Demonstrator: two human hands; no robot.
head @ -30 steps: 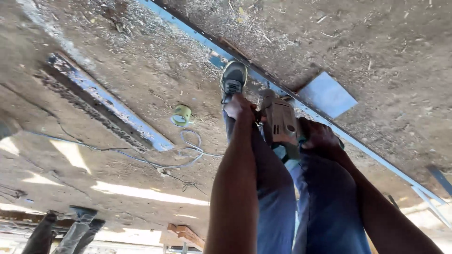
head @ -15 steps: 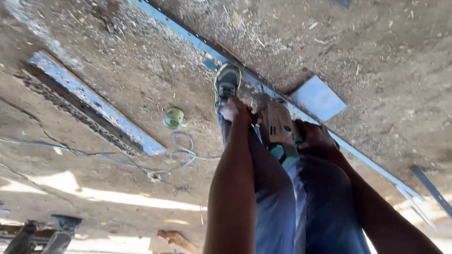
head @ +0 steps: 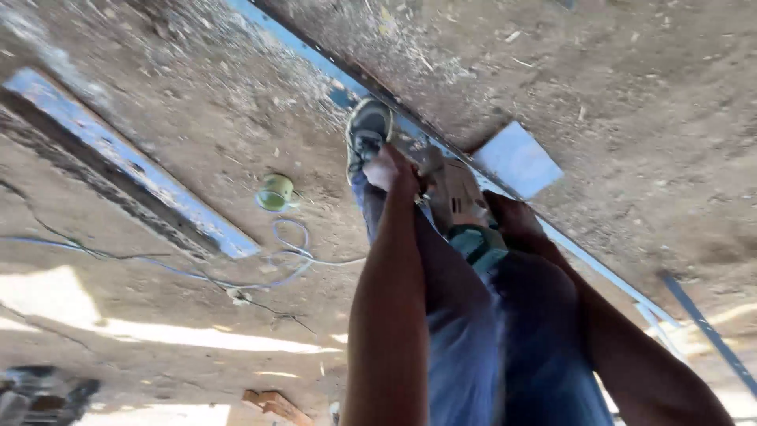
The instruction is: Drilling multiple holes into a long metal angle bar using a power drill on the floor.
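My left hand and my right hand both grip a hand-held power grinder with a dusty beige front and a teal body. The tool rests against a long blue metal bar that runs diagonally across the dirt ground. My left hand holds the tool's front, right beside my dark shoe, which stands on the bar. My right hand holds the tool's rear. My blue trouser legs hang between my arms.
A second blue metal bar lies on the left. A small green roll and a pale looped cable lie beside it. A pale square plate lies past the long bar. A wood scrap sits at the bottom.
The view has swung, so the ground features have slid down and left. A bystander's legs at bottom left have left the frame. Both hands stay on the grinder.
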